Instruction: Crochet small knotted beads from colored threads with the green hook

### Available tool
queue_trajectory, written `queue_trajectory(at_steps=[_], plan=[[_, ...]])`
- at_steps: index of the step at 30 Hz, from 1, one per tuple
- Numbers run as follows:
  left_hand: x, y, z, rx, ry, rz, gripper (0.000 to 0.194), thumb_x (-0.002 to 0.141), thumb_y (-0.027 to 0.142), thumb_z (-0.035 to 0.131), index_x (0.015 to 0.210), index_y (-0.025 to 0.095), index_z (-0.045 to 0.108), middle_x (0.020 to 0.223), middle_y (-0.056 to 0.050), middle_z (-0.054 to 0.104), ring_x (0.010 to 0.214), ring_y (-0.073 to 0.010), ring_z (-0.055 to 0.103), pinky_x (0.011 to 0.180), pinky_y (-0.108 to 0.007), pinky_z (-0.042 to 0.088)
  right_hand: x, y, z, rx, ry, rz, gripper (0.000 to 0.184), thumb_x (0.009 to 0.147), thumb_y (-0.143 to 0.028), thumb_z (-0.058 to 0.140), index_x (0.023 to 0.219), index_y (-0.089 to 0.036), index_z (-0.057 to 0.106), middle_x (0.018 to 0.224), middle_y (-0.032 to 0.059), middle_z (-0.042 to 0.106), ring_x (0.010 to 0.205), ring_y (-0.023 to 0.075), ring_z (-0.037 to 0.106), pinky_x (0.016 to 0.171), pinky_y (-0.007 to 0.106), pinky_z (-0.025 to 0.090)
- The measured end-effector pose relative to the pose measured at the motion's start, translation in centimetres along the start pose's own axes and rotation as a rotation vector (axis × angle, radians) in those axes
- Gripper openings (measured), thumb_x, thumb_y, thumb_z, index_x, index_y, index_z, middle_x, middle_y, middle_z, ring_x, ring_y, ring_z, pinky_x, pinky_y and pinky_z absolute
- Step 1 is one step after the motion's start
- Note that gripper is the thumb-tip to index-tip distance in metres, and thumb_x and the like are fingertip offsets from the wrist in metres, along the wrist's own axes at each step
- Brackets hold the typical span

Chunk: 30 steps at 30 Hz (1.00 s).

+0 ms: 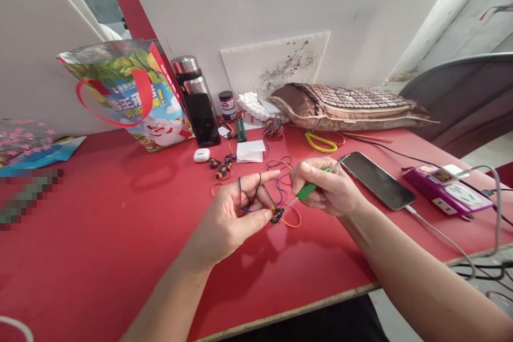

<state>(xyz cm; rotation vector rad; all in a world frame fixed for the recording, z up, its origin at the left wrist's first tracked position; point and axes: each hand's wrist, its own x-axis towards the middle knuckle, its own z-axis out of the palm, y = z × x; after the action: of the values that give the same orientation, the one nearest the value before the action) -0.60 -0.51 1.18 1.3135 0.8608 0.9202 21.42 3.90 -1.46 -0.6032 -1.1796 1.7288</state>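
My left hand [236, 211] pinches a small multicoloured crochet piece [276, 215] between thumb and a finger, and yarn [240, 192] runs around its raised fingers. In my right hand [326, 187] is a crochet hook with a green handle [308, 191]. Its thin metal shaft reaches left to the crochet piece and meets it; the very tip is hidden in the stitches. Loose multicoloured yarn lies on the red table behind and beside the piece. Beyond my left hand rests a finished-looking string of crocheted knobs [225, 166].
A phone [377, 179] on a cable and a purple power strip [449, 192] lie to the right. Yellow-handled scissors [320, 142], a yarn ball [273, 127], folded white paper [250, 152] and an earbud case [201, 155] sit farther back. Behind stand a bag [132, 96], a phone [202, 120] and a bottle [192, 77].
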Motion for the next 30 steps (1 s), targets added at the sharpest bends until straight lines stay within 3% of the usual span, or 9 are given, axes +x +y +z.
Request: queue_trajectory(at_steps=[5, 16, 30], plan=[[-0.1, 0.3, 0.1, 0.043, 0.049, 0.002, 0.056, 0.088, 0.028, 0.081, 0.143, 0.023, 0.074, 0.081, -0.001, 0.067, 0.06, -0.0106, 0.042, 0.061, -0.028, 0.04, 0.0, 0.0, 0.1, -0.011, 0.063, -0.038, 0.047, 0.082, -0.058, 0.088, 0.067, -0.014, 0.079, 0.043, -0.006, 0.042, 0.035, 0.0038, 0.023, 0.032, 0.019, 0.016], [-0.1, 0.2, 0.3, 0.107, 0.191, 0.036, 0.053, 0.088, 0.026, 0.079, 0.141, 0.023, 0.075, 0.08, -0.001, 0.066, 0.066, -0.0131, 0.051, 0.066, -0.027, 0.048, -0.1, 0.1, 0.6, -0.053, 0.187, -0.084, 0.049, 0.078, -0.062, 0.09, 0.068, -0.015, 0.081, 0.043, -0.004, 0.046, 0.037, 0.0039, 0.024, 0.035, 0.02, 0.014], [0.1, -0.2, 0.5, 0.069, 0.277, 0.028, 0.052, 0.087, 0.027, 0.082, 0.138, 0.024, 0.076, 0.081, 0.0, 0.064, 0.06, -0.012, 0.054, 0.055, -0.025, 0.047, -0.1, 0.1, 1.2, -0.094, 0.248, -0.141, 0.05, 0.079, -0.063, 0.089, 0.067, -0.015, 0.08, 0.046, -0.0034, 0.046, 0.038, 0.0048, 0.029, 0.038, 0.021, 0.014]])
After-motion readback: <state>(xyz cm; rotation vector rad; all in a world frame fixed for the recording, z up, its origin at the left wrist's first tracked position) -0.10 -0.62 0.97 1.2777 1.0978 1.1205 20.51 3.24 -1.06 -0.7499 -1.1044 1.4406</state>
